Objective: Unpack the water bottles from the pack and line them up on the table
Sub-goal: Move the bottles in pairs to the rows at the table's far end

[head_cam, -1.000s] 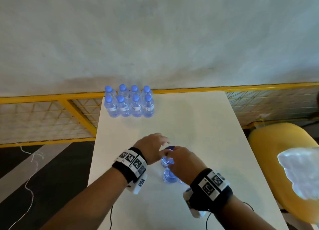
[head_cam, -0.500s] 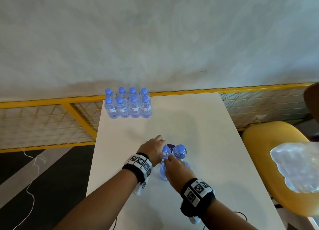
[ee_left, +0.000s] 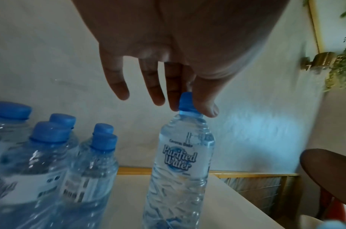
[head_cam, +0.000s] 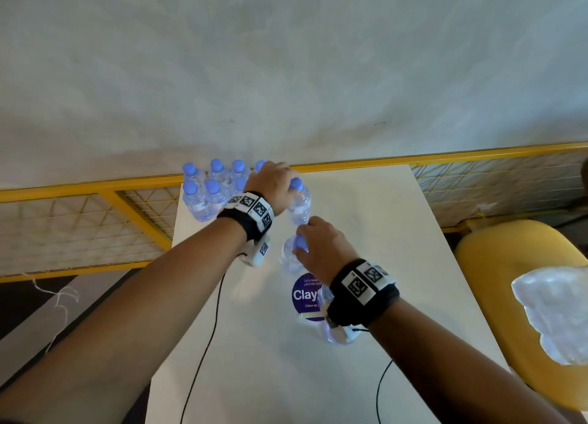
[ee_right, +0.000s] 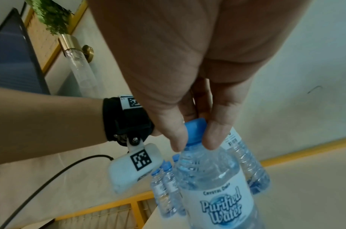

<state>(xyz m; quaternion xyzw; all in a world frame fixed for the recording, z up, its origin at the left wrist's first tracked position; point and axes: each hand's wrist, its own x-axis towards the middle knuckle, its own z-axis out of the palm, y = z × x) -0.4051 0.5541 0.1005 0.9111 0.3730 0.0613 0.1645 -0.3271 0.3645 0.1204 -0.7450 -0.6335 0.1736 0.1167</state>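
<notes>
Several blue-capped water bottles stand grouped at the table's far left corner. My left hand pinches the cap of one upright bottle just right of that group; thumb and a finger hold it while the other fingers hang straight. My right hand pinches the cap of a second bottle, held nearer me. Another bottle is mostly hidden under my right wrist.
A round purple label lies on the white table. Crumpled clear plastic wrap rests on a yellow chair to the right. A yellow mesh railing runs behind the table. Cables trail from both wrists.
Both hands have left the near cluster, each carrying a bottle by its cap away from me. The left one has reached the right side of the far group.
</notes>
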